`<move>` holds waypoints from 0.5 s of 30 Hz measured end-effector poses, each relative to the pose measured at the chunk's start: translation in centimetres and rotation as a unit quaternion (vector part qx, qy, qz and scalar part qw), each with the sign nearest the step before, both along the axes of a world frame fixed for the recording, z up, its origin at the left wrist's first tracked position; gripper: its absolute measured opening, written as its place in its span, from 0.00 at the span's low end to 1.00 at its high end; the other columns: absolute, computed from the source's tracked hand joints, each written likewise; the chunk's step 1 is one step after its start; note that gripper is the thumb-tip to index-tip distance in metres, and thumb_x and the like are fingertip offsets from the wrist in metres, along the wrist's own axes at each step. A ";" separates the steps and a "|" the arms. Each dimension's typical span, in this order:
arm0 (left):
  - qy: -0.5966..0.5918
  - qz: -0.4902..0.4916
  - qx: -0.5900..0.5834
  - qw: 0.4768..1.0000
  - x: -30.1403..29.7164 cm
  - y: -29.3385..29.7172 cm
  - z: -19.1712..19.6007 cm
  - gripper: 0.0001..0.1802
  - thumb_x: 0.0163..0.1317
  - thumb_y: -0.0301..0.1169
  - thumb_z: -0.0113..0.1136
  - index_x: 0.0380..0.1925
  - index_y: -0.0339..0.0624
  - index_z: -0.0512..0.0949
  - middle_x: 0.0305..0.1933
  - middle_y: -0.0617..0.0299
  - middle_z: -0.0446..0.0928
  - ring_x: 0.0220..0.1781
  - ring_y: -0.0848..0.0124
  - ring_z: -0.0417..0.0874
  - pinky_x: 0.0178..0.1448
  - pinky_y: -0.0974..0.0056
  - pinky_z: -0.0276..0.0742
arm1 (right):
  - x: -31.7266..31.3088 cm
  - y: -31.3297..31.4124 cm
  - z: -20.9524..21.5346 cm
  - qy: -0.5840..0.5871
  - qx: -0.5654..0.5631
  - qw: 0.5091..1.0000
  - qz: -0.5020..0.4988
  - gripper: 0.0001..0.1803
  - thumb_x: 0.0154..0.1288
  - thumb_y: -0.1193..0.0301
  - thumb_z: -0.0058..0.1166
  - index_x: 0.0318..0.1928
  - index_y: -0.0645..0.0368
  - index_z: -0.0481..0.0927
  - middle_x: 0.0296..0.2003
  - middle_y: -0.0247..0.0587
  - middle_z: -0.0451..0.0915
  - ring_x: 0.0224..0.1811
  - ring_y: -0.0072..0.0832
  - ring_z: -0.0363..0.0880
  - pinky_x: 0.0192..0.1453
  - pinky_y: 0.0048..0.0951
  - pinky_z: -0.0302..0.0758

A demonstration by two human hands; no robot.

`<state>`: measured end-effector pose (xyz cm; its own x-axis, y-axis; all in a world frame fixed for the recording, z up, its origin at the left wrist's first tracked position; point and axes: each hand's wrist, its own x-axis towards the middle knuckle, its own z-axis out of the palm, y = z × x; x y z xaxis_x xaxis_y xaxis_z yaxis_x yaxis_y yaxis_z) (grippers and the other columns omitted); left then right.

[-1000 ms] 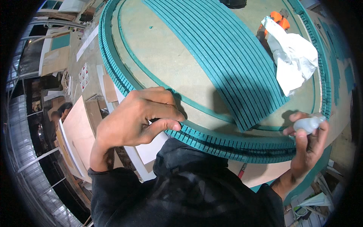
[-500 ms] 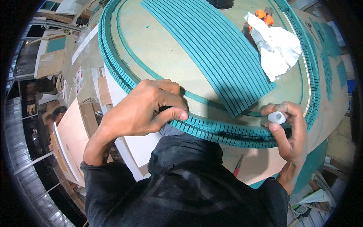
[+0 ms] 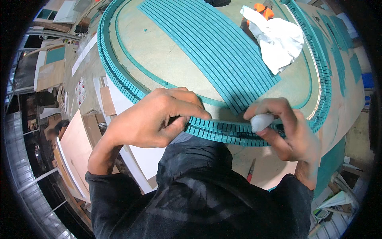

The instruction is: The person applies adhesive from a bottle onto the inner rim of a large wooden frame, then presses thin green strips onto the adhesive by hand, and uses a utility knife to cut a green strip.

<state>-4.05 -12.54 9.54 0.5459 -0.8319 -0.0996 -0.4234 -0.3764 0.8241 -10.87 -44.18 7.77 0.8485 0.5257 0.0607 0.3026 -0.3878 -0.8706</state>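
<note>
A large oval board (image 3: 155, 51) lies before me, edged by an upright teal rim of notched strips (image 3: 223, 133). On the near side of this rim, my left hand (image 3: 153, 119) is closed, thumb and fingers pinching the notched strips. My right hand (image 3: 296, 133) grips a small white bottle (image 3: 262, 122) between thumb and fingers, held over the rim a short way to the right. Below the bottle the rim is partly hidden by my right hand. A dark gap runs between the two rows of notched strips there.
A grooved teal panel (image 3: 211, 51) lies across the board, with a crumpled white cloth (image 3: 278, 42) and an orange-handled tool (image 3: 262, 11) beside it. Below the rim lies a red-handled tool (image 3: 251, 171). More teal pieces (image 3: 338, 59) are at right; wooden sheets (image 3: 79, 155) stand at left.
My right hand has moved left along the rim with the bottle, which now tilts more to the side. My left hand still pinches the rim, its fingers slightly shifted. The view has shifted a little.
</note>
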 end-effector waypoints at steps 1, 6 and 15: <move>-0.011 0.005 0.022 1.000 -0.3 -0.1 0.3 0.14 0.61 0.25 0.67 0.47 0.37 0.89 0.43 0.51 0.86 0.47 0.53 0.86 0.54 0.53 0.81 | 0.1 0.4 0.2 0.012 -0.001 1.000 0.016 0.20 0.74 0.65 0.62 0.58 0.58 0.69 0.48 0.45 0.88 0.47 0.42 0.89 0.54 0.41 0.82; -0.070 0.033 0.047 0.996 -0.8 -1.2 -0.3 0.13 0.66 0.37 0.70 0.39 0.38 0.89 0.34 0.57 0.84 0.38 0.60 0.83 0.43 0.57 0.77 | 0.2 1.6 -1.1 -0.082 0.000 0.996 0.039 0.24 0.70 0.69 0.66 0.60 0.55 0.69 0.40 0.51 0.86 0.43 0.50 0.91 0.43 0.47 0.86; -0.035 0.034 0.033 0.998 -0.5 -1.1 -0.4 0.10 0.67 0.34 0.68 0.37 0.37 0.89 0.34 0.57 0.84 0.36 0.60 0.84 0.41 0.56 0.78 | 0.0 1.9 -1.1 -0.027 0.001 0.998 0.054 0.19 0.75 0.67 0.61 0.59 0.56 0.69 0.45 0.44 0.87 0.43 0.43 0.89 0.48 0.40 0.83</move>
<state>-4.52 -13.64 9.13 0.6085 -0.7854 -0.1130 -0.4499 -0.4588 0.7662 -10.91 -42.33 6.71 0.7825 0.6137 0.1054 0.3882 -0.3485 -0.8531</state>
